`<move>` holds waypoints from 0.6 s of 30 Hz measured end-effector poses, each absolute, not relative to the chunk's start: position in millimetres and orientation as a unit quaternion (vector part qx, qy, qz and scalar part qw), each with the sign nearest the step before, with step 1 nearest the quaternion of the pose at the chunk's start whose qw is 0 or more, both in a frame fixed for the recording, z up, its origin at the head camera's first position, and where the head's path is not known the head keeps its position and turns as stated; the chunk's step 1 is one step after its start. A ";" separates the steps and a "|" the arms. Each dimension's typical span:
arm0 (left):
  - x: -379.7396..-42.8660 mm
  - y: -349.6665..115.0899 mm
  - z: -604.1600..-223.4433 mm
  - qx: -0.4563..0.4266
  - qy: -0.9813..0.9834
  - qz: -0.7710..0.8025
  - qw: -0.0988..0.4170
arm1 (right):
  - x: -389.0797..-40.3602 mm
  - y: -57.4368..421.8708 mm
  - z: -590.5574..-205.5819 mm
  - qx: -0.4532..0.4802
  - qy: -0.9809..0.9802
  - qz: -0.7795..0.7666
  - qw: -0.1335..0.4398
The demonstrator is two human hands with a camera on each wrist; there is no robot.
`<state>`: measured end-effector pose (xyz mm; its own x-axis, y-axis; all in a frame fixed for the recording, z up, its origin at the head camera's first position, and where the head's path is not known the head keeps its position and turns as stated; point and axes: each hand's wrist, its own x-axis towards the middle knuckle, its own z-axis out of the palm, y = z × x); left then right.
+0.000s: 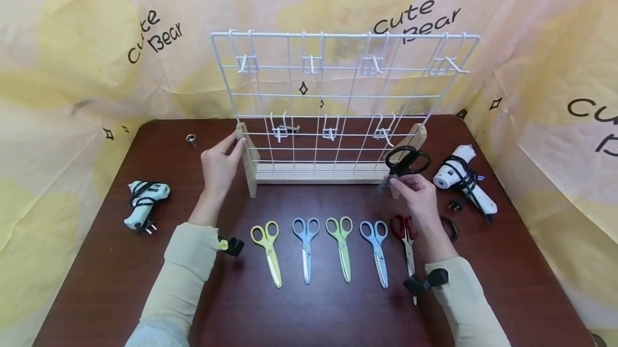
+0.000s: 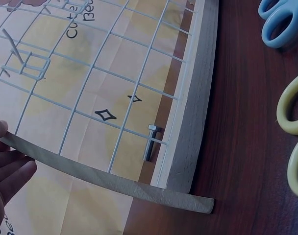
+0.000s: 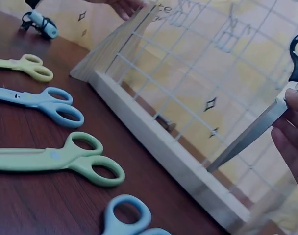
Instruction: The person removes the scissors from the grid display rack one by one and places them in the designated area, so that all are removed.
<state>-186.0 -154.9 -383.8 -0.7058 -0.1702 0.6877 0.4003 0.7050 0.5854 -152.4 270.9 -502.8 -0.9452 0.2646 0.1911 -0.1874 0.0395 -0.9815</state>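
Note:
My left hand (image 1: 219, 167) pinches the upper end of the left wooden side post (image 2: 110, 174) of a white wire grid rack (image 1: 333, 96). Thumb and fingers of my right hand (image 1: 419, 196) pinch black-handled scissors (image 3: 252, 134) near the pivot, handles up and blades slanting down to the left. They are in front of the rack's lower right, below a white hook (image 1: 383, 133). Several more hooks hang on the grid, all bare. In a row before the rack lie yellow scissors (image 1: 267, 253), blue scissors (image 1: 306, 250), green scissors (image 1: 340, 250), another blue pair (image 1: 376, 253) and red-handled scissors (image 1: 409, 245).
A black loop handle (image 1: 449, 228) shows beside my right forearm, its rest hidden. Cord-wrapped glue guns lie at the left (image 1: 146, 202) and right (image 1: 463, 182). A metal nut (image 1: 191, 138) sits at the back left, and a bolt (image 2: 150, 142) lies behind the grid.

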 end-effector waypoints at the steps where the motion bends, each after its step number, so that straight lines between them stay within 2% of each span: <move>1: -186.0 -154.8 -383.9 -0.069 -0.842 -0.379 0.377 | -147.9 278.4 -503.6 -0.012 -0.693 0.701 0.169; 5: -186.1 -154.7 -383.7 -0.069 -0.843 -0.377 0.377 | -130.3 313.3 -508.0 0.053 -0.646 0.742 0.173; 6: -186.2 -154.8 -383.7 -0.067 -0.843 -0.378 0.377 | -129.6 325.2 -518.4 0.056 -0.646 0.738 0.186; 11: -186.4 -154.4 -383.2 -0.061 -0.843 -0.382 0.375 | -97.4 364.8 -507.1 0.051 -0.612 0.769 0.179; 18: -186.0 -153.3 -383.5 -0.062 -0.843 -0.386 0.368 | -39.9 377.3 -443.5 0.031 -0.634 0.752 0.179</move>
